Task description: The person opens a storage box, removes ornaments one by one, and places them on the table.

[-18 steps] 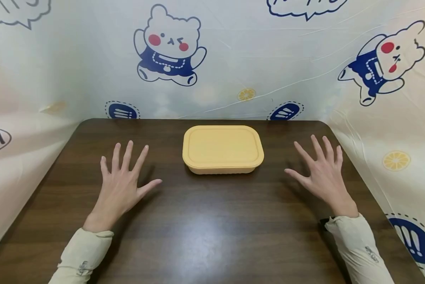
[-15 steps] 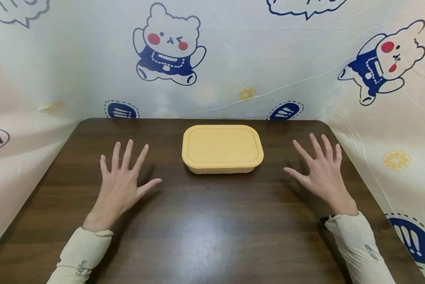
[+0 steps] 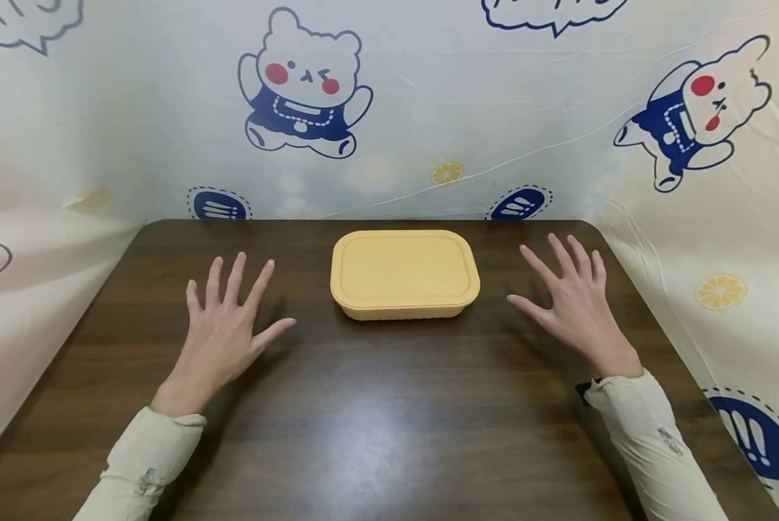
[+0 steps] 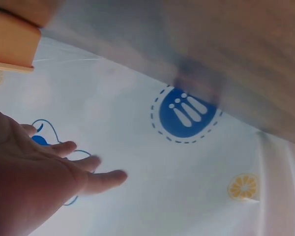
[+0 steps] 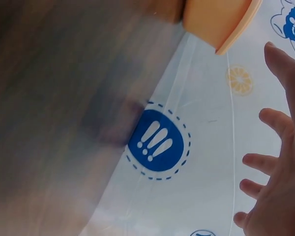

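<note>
A yellow rectangular lidded food container (image 3: pixel 405 271) with rounded corners sits near the table's far edge, its lid on. To its left, my left hand (image 3: pixel 223 340) hovers with fingers spread, holding nothing and apart from the container. On the other side my right hand (image 3: pixel 578 311) is likewise spread and bare, its thumb closer to the container than the left one is. Part of the container's side (image 4: pixel 12 42) shows at the upper left of the left wrist view. The right wrist view catches its side (image 5: pixel 216 19) at the top.
The dark brown wooden table (image 3: pixel 389 405) has rounded far corners. Behind and beside it hangs a pale curtain (image 3: pixel 415 94) printed with bears, orange slices and blue badges. Light-coloured sleeves (image 3: pixel 158 449) cover both forearms.
My right hand has moved a little forward and to the left, toward the container. My left hand has shifted only slightly forward. The head view has turned slightly; the container stays put.
</note>
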{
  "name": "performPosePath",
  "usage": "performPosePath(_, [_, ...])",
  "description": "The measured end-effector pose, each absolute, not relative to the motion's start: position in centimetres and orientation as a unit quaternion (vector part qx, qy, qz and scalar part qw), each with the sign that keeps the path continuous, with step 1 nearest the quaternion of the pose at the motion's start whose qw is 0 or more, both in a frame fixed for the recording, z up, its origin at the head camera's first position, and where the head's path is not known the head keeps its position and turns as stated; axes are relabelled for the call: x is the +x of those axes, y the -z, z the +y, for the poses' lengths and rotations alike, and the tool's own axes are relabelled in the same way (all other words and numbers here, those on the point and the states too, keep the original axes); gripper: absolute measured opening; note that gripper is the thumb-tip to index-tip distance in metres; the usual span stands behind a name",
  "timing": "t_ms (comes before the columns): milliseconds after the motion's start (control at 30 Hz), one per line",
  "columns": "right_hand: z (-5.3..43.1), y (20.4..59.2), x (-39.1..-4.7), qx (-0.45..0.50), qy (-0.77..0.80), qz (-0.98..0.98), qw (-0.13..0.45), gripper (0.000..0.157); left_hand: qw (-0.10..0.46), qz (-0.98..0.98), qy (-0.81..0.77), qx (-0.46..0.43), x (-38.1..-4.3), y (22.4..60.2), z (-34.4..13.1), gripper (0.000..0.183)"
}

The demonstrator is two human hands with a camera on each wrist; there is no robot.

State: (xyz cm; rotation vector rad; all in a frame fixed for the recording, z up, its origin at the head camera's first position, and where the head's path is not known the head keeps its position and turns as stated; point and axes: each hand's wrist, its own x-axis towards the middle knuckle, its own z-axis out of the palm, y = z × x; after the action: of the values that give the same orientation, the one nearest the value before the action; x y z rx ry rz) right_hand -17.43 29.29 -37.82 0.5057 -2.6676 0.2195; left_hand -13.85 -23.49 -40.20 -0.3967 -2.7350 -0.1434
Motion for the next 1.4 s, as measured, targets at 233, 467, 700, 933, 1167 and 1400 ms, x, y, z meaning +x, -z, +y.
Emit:
performPosePath(233, [27.7, 37.2, -18.4, 0.195, -0.117, -0.956, 0.186, 0.08, 0.142, -0.977, 0.082, -0.137, -14.6, 39.2, -22.0, 0.083])
performPosePath(467, [25.2, 36.1, -19.4, 0.184, -0.174, -0.959, 0.126, 0.073, 0.124, -0.974, 0.119, -0.147, -15.8, 38.1, -20.9, 0.07])
performPosePath(700, [23.4, 35.5, -21.0, 0.178, -0.2, -0.96, 0.082, 0.067, 0.086, -0.965, 0.194, -0.153, -17.4, 37.8, -20.0, 0.069])
performPosePath(933, [22.4, 36.1, -22.8, 0.165, -0.202, -0.963, 0.065, 0.056, 0.04, -0.954, 0.263, -0.137, -20.0, 38.2, -19.2, 0.072])
performPosePath(1167, [22.1, 37.7, -23.8, 0.139, -0.226, -0.964, 0.026, 0.055, -0.046, -0.922, 0.364, -0.121, -21.9, 38.7, -17.8, 0.069])
performPosePath(1400, [22.2, 38.7, -24.2, 0.139, -0.267, -0.954, -0.001, 0.051, -0.123, -0.846, 0.511, -0.092, -22.6, 38.9, -17.1, 0.066])
